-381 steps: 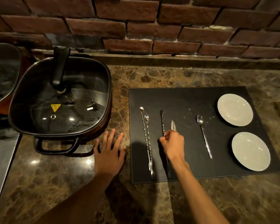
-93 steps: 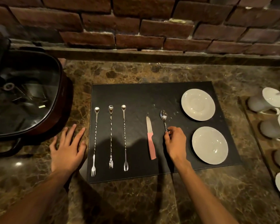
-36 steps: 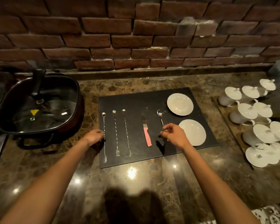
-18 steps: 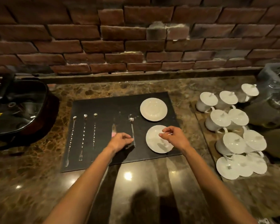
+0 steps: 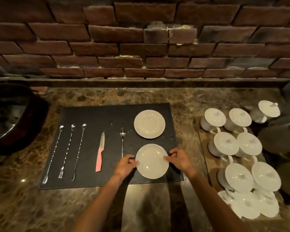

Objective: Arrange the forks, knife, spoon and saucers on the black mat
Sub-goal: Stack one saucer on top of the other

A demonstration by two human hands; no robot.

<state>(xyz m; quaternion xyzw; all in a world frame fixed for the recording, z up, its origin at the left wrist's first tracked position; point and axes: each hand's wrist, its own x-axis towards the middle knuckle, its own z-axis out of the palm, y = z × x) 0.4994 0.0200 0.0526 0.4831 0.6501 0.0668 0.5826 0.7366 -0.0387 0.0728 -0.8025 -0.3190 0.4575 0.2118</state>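
While the surface (image 5: 187,101) carries everything, the black mat (image 5: 94,118) holds the whole set. Half a second ago the left hand was by the knife and spoon and the right was only touching the near saucer; now both have closed in on that saucer (image 5: 152,161), at the mat's near right corner. The left hand (image 5: 125,165) pinches its left rim and the right hand (image 5: 178,159) its right rim, fingers (image 5: 166,159) grasping the edge from both sides. I cannot tell whether the saucer is lifted or flat on the mat. The far saucer (image 5: 149,124) sits untouched near the far right corner. At the left edge three forks (image 5: 66,151) lie parallel, prongs toward the near edge; the knife (image 5: 100,152) lies mid-mat and the spoon (image 5: 122,141) just left of the saucers, its handle end by the left hand. By my judgement the cutlery is settled and only the saucers' lining-up remains.
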